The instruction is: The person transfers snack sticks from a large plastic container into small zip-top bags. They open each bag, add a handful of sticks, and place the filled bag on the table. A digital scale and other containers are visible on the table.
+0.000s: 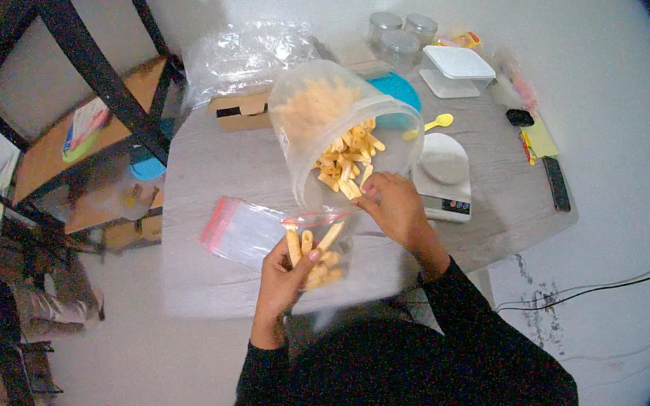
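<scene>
My left hand holds a clear zip bag with a red closure strip and yellow tube-shaped snacks inside; its mouth is open towards the tub. A large translucent plastic tub lies tilted on its side, its mouth facing me, with many snack sticks spilling towards the rim. At the tub's mouth my right hand has its fingertips on a snack piece. Flat zip bags with red strips lie left of the held bag. Just right of my right hand stands a white kitchen scale.
Behind the tub are a cardboard box, a blue lid, clear jars and clear plastic wrapping. A yellow spoon, a white stand-like object and a black phone-like object lie to the right. A black-framed shelf stands left.
</scene>
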Demonstrator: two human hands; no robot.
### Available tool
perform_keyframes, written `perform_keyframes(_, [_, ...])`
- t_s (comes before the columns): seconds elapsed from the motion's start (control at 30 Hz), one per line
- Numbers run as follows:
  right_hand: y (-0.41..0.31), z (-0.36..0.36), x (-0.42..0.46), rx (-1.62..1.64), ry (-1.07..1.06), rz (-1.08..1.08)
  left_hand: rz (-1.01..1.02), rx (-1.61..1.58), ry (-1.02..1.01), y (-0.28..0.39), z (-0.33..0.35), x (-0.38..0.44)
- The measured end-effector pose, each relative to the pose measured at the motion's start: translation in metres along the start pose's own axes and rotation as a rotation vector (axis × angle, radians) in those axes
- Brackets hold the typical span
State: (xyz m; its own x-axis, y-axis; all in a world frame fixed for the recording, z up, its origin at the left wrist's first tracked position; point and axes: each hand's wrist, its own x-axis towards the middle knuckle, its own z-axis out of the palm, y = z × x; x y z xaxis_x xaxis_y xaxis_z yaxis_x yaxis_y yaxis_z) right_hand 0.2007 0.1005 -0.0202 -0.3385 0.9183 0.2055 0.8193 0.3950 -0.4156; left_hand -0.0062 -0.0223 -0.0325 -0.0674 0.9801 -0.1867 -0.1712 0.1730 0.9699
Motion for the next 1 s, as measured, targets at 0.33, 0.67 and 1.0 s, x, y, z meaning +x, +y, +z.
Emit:
perform_keyframes(0.33, [-0.021,0.022,0.002,-0.07,0.143,0.1,0.007,0.025,0.072,-0.009,-0.008,-0.006])
perform_keyframes(0.67, [-0.008,0.004,0.003,-0.043,0.079,0.068,0.106,0.06,0.041,0.0,-0.001,-0.006])
perform_keyframes(1.0, [-0.006,-0.049,-0.022,0.433,0.148,-0.049,0.08,0.079,0.061,0.006,0.009,-0.01])
